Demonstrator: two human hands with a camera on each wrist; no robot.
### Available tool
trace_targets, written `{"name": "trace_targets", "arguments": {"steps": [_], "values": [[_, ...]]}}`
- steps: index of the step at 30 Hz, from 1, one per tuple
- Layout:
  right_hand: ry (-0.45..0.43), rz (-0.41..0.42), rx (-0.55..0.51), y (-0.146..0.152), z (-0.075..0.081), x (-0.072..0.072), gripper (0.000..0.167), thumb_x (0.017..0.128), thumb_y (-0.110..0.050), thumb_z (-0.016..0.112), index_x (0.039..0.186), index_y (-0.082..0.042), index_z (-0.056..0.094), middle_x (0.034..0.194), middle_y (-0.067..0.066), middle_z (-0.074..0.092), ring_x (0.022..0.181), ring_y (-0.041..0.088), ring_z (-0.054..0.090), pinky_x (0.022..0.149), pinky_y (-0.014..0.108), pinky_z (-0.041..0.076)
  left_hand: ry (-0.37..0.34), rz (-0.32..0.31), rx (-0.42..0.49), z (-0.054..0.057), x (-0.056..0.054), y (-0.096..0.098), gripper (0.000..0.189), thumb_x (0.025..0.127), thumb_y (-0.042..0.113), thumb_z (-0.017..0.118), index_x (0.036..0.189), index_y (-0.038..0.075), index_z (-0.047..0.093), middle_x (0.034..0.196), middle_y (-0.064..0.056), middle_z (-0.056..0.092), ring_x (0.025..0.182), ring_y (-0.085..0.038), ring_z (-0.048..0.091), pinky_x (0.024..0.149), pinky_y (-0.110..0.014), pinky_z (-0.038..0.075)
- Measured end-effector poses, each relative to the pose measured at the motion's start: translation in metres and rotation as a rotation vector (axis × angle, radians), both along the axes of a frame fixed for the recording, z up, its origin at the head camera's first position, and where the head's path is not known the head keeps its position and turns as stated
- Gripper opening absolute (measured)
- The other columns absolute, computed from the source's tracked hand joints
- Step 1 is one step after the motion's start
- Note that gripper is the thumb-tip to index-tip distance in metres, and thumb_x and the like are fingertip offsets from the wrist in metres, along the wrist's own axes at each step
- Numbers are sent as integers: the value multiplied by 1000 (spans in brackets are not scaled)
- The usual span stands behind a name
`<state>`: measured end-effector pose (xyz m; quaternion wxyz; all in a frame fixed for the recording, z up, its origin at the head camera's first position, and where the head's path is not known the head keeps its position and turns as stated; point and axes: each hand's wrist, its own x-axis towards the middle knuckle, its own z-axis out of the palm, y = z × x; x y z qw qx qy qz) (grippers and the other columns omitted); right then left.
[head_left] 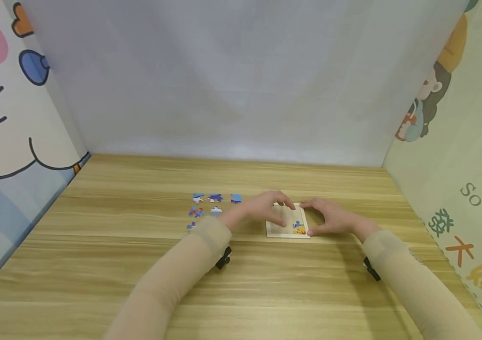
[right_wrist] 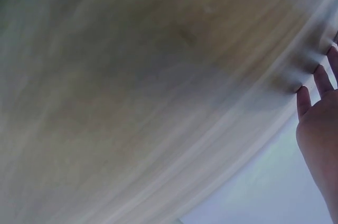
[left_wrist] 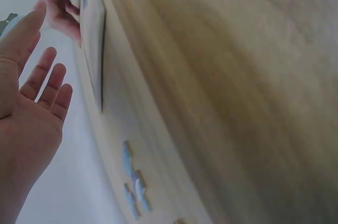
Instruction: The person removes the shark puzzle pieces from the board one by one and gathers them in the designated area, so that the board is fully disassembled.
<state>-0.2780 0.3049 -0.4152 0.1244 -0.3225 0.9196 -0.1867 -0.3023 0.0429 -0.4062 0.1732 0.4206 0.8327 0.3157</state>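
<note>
A shallow wooden puzzle tray (head_left: pixel 287 236) lies flat on the table, with a yellow-and-blue jigsaw piece (head_left: pixel 299 228) in its near right corner. My left hand (head_left: pixel 262 208) hovers over the tray's left part, thumb and fingers spread apart around nothing. The left wrist view shows this hand (left_wrist: pixel 34 121) with its palm bare. My right hand (head_left: pixel 332 218) holds the tray's right side, thumb at the near corner and fingertips at the far corner. In the right wrist view, that hand (right_wrist: pixel 322 121) shows only at the right edge, its fingertips reaching down to the tabletop.
Several loose blue jigsaw pieces (head_left: pixel 215 198) lie spread on the table left of the tray, partly behind my left forearm. The wooden table (head_left: pixel 241 293) ends at a pale curtain (head_left: pixel 232 94) at the back. Printed panels (head_left: pixel 444 156) stand on both sides.
</note>
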Motion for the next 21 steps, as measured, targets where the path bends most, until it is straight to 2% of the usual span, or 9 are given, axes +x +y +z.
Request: {"name": "trace_targets", "arguments": {"steps": [7,15,21], "values": [[6,5,-2,0,-1,1,81,78,-45,74,140,-6,41,146,15,39,135,37,32,108,57,24,10,-25,-105,-10,4,11,53,80,25,76,129,17,57,131,-3,52,118,-18,47,97,-27,41],[7,8,-16,-1,0,2,79,79,-42,74,139,-3,41,144,18,40,134,40,33,106,60,25,121,-35,-285,-9,9,20,54,83,40,70,133,31,54,143,-2,40,133,-21,30,109,-44,27],[13,8,-13,-1,-1,2,79,79,-43,73,138,-2,41,144,19,41,133,41,33,106,60,25,123,-18,-302,-11,9,23,52,83,40,70,132,32,54,144,-2,39,134,-22,29,111,-47,23]]}}
